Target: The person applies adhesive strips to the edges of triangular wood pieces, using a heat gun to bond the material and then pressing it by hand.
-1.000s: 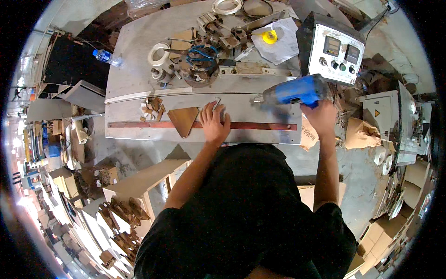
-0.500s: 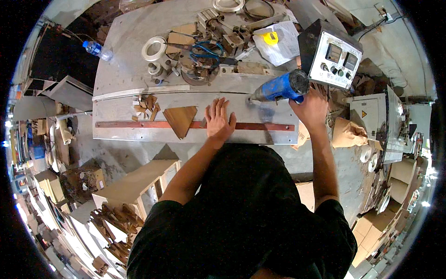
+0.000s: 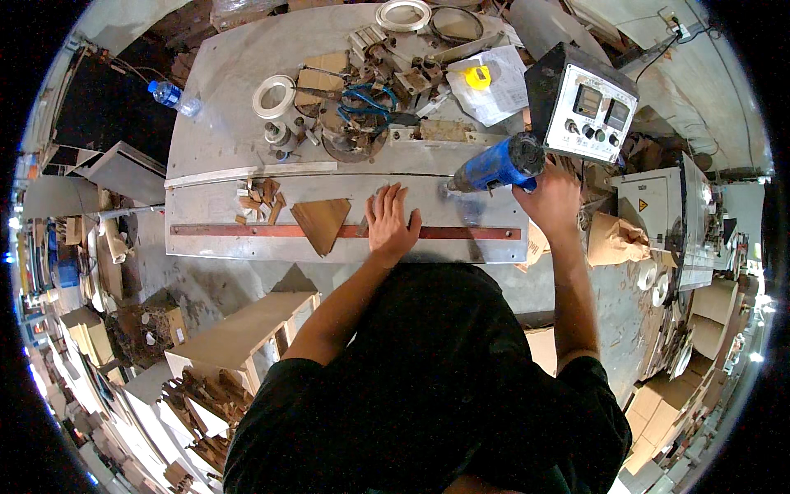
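My right hand [image 3: 555, 199] grips a blue heat gun [image 3: 498, 165] by its handle, near the right end of the metal table. The gun's nozzle slants down to the left, close to the tabletop. My left hand [image 3: 392, 221] lies flat over a long reddish-brown strip [image 3: 444, 233] along the table's front edge, its fingers stretched out and thumb apart. Just left of it, a brown triangular wooden board [image 3: 321, 226] lies across the strip. Small wood offcuts [image 3: 263, 200] are scattered farther left.
Behind the strip lie a pile of metal parts with a blue cable [image 3: 366, 99], white rings [image 3: 274, 96], paper sheets [image 3: 498, 90] and a yellow tape measure [image 3: 477, 77]. A control box [image 3: 591, 113] stands at the right. A plastic bottle [image 3: 167, 94] lies at the far left edge.
The view has shifted slightly, so the table sits a little lower. The heat gun has tilted a little and its nozzle has moved slightly right. The left hand stays in place on the strip.
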Motion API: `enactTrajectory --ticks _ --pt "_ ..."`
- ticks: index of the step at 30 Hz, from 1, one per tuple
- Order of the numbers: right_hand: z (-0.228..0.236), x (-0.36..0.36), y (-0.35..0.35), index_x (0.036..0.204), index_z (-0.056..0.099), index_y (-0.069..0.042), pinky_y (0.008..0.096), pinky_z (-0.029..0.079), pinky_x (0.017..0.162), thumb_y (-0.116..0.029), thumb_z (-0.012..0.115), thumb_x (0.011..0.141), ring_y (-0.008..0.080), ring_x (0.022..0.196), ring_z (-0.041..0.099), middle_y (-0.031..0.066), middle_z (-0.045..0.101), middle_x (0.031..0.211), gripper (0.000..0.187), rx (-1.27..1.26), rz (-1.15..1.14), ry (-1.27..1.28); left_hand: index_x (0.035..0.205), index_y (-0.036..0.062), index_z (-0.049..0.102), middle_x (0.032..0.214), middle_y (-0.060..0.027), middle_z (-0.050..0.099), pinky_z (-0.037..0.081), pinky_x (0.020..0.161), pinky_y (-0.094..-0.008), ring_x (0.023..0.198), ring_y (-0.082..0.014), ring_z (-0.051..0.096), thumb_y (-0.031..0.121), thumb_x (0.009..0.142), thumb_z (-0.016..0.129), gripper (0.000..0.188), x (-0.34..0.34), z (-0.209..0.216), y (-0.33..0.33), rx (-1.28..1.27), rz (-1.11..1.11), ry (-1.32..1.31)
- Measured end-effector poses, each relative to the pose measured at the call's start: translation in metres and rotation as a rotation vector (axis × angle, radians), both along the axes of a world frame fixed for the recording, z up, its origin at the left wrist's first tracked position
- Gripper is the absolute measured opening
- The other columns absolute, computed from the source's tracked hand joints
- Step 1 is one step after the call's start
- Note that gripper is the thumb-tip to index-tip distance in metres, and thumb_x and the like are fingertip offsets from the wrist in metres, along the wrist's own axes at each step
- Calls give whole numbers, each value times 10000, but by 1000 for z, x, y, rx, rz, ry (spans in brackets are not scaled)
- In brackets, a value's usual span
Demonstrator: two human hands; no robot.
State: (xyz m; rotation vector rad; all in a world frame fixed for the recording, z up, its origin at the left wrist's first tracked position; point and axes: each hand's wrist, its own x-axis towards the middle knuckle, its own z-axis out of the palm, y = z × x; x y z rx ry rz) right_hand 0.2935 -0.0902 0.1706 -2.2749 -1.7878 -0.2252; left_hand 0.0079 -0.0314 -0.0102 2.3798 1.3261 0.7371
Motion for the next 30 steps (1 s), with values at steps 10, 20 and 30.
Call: enactTrajectory --ticks 10,20,30 --pt "9 -6 -2 848 691 -41 490 564 710 -262 816 688 400 770 691 172 692 811 300 -20 -12 49 1389 53 513 1456 -122 529 268 1189 -560 1412 -334 427 297 931 644 536 -1 0 1 -11 -8 -28" --pt "-6 0 1 840 690 -40 489 554 700 -233 814 681 385 755 685 164 673 782 279 62 72 67 1382 38 517 1432 -147 539 280 1183 -551 1388 -362 440 256 924 671 530 -1 4 2 -14 -22 -47" --pt "-8 6 -6 869 679 -43 482 550 714 -236 807 686 385 772 680 158 673 798 296 25 11 13 1346 52 535 1416 -125 547 284 1185 -544 1396 -341 444 282 916 653 502 1 5 3 -14 -19 -18"
